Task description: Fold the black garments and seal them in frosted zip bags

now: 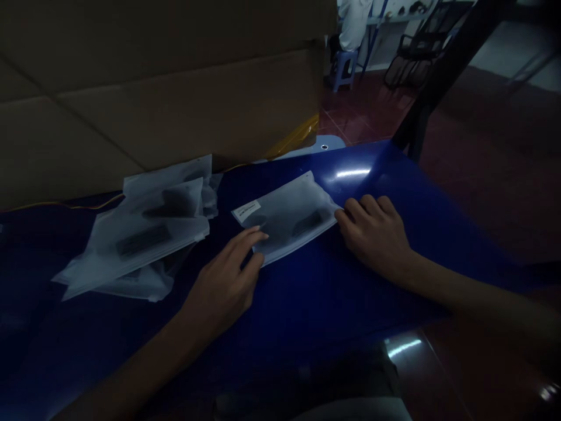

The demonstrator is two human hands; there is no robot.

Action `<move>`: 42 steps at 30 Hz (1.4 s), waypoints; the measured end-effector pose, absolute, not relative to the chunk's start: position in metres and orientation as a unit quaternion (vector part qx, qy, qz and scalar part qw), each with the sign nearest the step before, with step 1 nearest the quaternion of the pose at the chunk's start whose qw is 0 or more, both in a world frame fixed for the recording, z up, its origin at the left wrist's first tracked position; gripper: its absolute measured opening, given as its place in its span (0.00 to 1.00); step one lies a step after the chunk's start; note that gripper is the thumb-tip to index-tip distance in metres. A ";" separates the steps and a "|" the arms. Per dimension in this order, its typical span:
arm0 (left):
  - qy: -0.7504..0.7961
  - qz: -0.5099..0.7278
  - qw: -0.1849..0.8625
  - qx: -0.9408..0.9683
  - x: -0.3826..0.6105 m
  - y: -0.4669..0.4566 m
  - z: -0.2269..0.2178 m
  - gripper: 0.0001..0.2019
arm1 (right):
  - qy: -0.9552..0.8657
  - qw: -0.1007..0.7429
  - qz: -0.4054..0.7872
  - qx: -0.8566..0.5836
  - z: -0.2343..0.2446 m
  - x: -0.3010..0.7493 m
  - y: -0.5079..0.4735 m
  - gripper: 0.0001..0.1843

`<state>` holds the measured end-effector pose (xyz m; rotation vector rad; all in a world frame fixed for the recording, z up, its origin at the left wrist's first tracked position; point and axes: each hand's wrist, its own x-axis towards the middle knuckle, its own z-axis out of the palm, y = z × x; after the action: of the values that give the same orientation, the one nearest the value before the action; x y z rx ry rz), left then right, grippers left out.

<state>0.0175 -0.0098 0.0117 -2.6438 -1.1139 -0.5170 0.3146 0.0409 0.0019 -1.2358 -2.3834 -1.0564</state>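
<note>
A frosted plastic zip bag (287, 213) lies on the blue tabletop (307, 298), with a white label at its left corner and dark shapes showing dimly through it. My right hand (372, 234) pinches the bag's right end between thumb and curled fingers. Over the bag's left end rests my left hand (228, 275), fingers stretched out and slightly apart, the tips touching the plastic. To the left of that hand is a loose pile of similar frosted bags (149, 234), some with dark contents and a dark printed patch.
A large cardboard box (175, 105) stands along the table's back edge, with yellow tape (298, 137) at its corner. Beyond it a person in a white top (354, 23) sits on a blue stool (344, 70). A black chair (423, 49) and dark post (447, 67) stand right.
</note>
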 end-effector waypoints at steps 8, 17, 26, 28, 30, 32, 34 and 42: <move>-0.363 -0.202 -0.008 -0.910 0.011 -0.014 0.027 0.05 | -0.868 0.274 -0.300 -0.285 0.004 0.315 0.043 0.06; -0.368 -0.105 -0.031 -0.923 0.016 -0.017 0.017 0.43 | -0.944 0.291 -0.041 -0.148 0.004 0.307 0.029 0.20; -0.382 -0.083 -0.004 -0.920 0.019 -0.014 0.004 0.48 | -0.964 0.148 0.037 -0.218 -0.008 0.297 0.030 0.51; -0.380 -0.080 -0.010 -0.922 0.018 -0.014 0.003 0.49 | -0.963 0.144 0.050 -0.224 -0.010 0.297 0.030 0.50; -0.372 -0.074 -0.014 -0.925 0.017 -0.014 0.004 0.51 | -0.962 0.144 0.060 -0.226 -0.010 0.297 0.030 0.49; -0.365 -0.067 -0.015 -0.929 0.017 -0.014 0.005 0.53 | -0.962 0.142 0.067 -0.225 -0.011 0.297 0.030 0.47; -0.360 -0.060 -0.015 -0.931 0.016 -0.014 0.006 0.54 | -0.961 0.141 0.074 -0.226 -0.011 0.296 0.030 0.47; -0.357 -0.063 -0.025 -0.931 0.017 -0.014 0.008 0.55 | -0.958 0.139 0.104 -0.227 -0.009 0.295 0.029 0.46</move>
<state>0.0174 -0.0135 0.0080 -2.9739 -1.1414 -0.2000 0.2954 0.0287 -0.0094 -0.6551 -2.7696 0.3008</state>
